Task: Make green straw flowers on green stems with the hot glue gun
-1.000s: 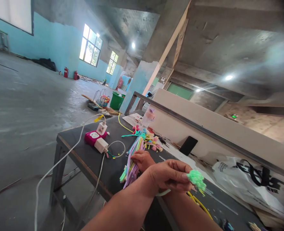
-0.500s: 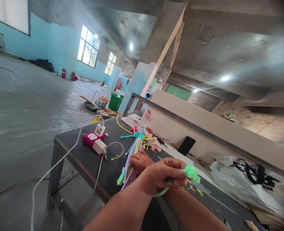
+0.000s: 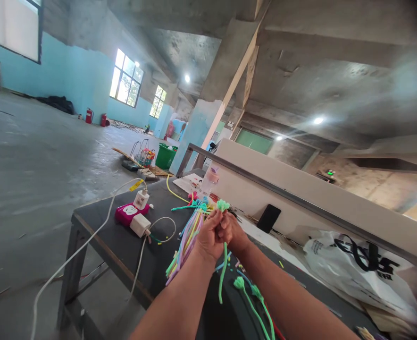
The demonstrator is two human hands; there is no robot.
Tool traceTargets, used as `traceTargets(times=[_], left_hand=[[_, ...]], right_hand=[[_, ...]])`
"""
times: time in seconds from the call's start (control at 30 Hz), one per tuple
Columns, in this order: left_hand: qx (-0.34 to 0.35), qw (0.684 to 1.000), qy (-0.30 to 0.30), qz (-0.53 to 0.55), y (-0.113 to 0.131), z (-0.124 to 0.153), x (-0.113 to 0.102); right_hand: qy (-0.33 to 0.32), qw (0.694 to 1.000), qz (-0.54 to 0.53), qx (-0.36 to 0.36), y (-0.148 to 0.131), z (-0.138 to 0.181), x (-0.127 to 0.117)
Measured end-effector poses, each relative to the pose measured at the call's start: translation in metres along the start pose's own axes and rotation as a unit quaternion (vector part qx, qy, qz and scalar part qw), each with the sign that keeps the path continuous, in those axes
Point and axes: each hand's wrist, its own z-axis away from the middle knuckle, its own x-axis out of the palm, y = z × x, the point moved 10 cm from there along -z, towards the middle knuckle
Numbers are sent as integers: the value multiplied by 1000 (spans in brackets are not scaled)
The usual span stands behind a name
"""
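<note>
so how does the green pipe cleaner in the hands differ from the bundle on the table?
The green pipe cleaner is single, one colour, pinched by both hands and hanging down. The bundle is many stems in mixed pastel colours, lying flat on the table, untouched. Both are thin fuzzy stems.

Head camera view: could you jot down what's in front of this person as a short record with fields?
Place: dark table in a bare concrete hall
Left hand: closed on a green fuzzy stem that hangs down from it
Right hand: pressed against the left, gripping the same stem near its fluffy green tip
Beside the hands: bundle of coloured fuzzy stems lying on the table
Nearer the camera: more green stems
Left on the table: pink power strip with white chargers and cables
Right: white plastic bag
Against the partition: dark phone
</note>
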Motion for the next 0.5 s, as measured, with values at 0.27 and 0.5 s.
traceTargets(times=[0.27, 0.5], left_hand=[[5, 1000, 4, 20, 16, 4, -1], [-50, 998, 11, -33, -4, 4, -5]], right_hand=[[181, 969, -130, 106, 57, 24, -114], [230, 904, -340, 117, 25, 125, -175]])
